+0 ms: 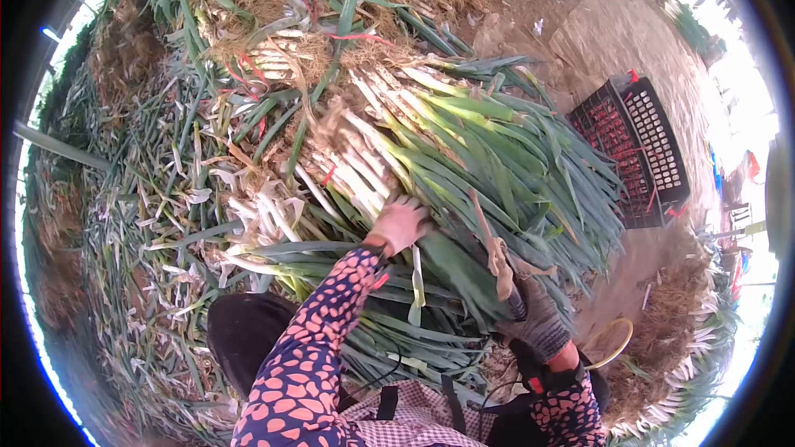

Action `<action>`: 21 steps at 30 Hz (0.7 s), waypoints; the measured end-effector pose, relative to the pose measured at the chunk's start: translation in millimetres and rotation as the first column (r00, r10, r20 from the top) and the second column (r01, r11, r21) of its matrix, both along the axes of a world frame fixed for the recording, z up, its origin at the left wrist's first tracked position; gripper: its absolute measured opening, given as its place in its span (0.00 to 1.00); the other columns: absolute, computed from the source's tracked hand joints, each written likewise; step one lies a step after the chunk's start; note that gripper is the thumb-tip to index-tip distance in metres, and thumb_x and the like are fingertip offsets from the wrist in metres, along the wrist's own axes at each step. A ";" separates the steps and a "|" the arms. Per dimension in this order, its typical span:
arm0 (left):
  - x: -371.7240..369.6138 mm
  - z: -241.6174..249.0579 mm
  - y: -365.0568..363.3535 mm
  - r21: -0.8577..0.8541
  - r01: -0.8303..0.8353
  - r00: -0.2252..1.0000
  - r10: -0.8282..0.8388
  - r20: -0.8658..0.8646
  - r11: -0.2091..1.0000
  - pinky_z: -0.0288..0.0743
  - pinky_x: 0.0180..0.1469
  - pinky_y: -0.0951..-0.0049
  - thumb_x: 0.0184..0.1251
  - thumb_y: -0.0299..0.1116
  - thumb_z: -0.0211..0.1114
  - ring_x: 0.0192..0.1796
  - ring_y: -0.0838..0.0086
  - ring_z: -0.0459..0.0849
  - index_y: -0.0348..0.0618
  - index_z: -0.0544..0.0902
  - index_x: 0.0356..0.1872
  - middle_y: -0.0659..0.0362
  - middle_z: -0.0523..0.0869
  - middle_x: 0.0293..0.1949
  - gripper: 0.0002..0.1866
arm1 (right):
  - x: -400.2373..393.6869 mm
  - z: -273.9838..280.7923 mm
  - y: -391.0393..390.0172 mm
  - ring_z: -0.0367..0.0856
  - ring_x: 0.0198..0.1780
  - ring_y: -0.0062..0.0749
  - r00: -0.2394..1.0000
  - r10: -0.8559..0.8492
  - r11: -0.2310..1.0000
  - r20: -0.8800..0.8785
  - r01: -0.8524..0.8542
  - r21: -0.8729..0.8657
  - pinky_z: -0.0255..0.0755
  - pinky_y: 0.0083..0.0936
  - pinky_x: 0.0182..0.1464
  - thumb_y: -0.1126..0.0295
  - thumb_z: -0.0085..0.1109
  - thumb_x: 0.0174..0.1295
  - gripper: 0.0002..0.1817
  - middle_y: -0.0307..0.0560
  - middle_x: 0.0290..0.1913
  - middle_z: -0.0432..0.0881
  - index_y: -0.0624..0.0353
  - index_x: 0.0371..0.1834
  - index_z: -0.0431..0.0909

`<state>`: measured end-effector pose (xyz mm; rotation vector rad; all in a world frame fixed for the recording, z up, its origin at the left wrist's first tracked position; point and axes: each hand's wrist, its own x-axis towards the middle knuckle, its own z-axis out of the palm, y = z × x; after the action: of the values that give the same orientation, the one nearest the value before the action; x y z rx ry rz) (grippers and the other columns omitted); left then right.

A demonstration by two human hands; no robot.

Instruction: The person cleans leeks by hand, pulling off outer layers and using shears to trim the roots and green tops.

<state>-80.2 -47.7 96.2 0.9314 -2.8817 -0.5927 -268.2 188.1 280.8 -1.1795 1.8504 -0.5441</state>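
The left hand (400, 223) lies flat on a big bunch of leeks (464, 157), fingers spread, its grip holding nothing. The right hand (538, 323), in a dark glove, has its grip clamped on a brown tie (495, 252) that goes around the green leaves of the bunch. The bunch lies on the ground in front of the person, with more leeks (257, 50) piled behind it, leaf scraps (157, 223) to the left and a black crate (642, 145) well apart on the right.
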 end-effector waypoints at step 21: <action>-18.2 -11.7 -32.8 -0.061 -0.319 0.947 0.316 -0.053 0.946 0.47 0.70 0.46 0.58 0.52 0.61 0.62 0.62 0.70 0.49 0.77 0.52 0.57 0.76 0.55 0.25 | -4.9 -15.6 -26.3 0.71 0.61 0.47 0.999 -0.021 0.999 -0.042 0.019 -0.050 0.65 0.35 0.62 0.68 0.75 0.35 0.49 0.57 0.58 0.73 0.60 0.66 0.61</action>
<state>-98.4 -80.5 84.5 1.3183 -2.6124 -0.4742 -273.2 161.7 265.3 -1.2152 1.8957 -0.5834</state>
